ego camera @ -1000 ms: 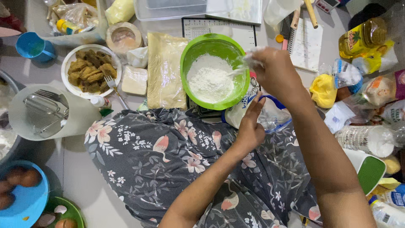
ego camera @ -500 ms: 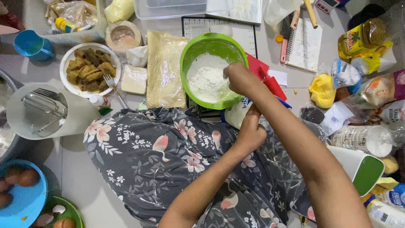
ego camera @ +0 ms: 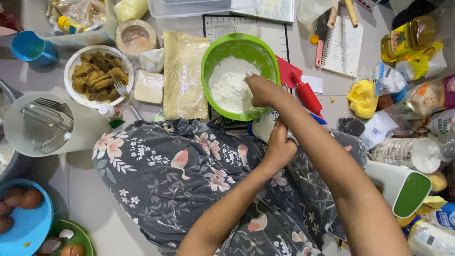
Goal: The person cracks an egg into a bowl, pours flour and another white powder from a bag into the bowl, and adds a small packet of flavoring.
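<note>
Reaching into the green bowl (ego camera: pixel 240 52) at upper centre of the frame, the right hand (ego camera: pixel 262 91) was curled closed, its fingertips buried in the heap of white flour (ego camera: pixel 230 86) that filled the bowl's bottom. Just below the bowl, the left hand (ego camera: pixel 279 147) was wrapped around a white bag (ego camera: pixel 264 125), gripping its top against the floral-print lap (ego camera: pixel 180 175). Left of the bowl lay a flat plastic pouch of pale yellow crumbs (ego camera: pixel 182 76), and beside that a pale block (ego camera: pixel 149 86) in wrap. Further left sat a white plate of fried brown pieces (ego camera: pixel 98 75) with a fork (ego camera: pixel 125 97) leaning on its rim. A red rolling pin (ego camera: pixel 305 92) lay just right of the bowl. At upper right stood a bottle of cooking oil (ego camera: pixel 407 38). A blue bowl of brown eggs (ego camera: pixel 23 213) occupied the lower left corner, on the tiled floor (ego camera: pixel 71 189).
</note>
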